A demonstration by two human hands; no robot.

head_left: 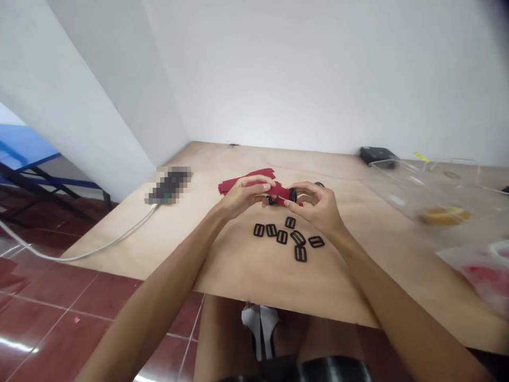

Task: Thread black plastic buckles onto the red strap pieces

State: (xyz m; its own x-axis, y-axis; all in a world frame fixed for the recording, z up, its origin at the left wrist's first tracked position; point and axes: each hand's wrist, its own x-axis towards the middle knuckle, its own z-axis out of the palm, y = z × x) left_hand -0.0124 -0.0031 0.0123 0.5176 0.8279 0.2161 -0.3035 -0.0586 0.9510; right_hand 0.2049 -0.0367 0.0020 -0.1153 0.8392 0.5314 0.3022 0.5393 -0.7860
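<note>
My left hand is closed on a red webbing strap, fingers over its top. At the strap's right end is a black strap adjuster, with my right hand pinching there, thumb towards the strap. A small black buckle piece hangs under the strap between the hands. More red strap lengths lie behind my left hand. Several loose black slide buckles are scattered on the table in front of the hands. Another black piece shows partly behind my right hand.
The wooden table meets a white wall at the back. A blurred-out device with a white cable lies at left. At right are a black box, a clear plastic bag, a yellow roll and another bag with red contents.
</note>
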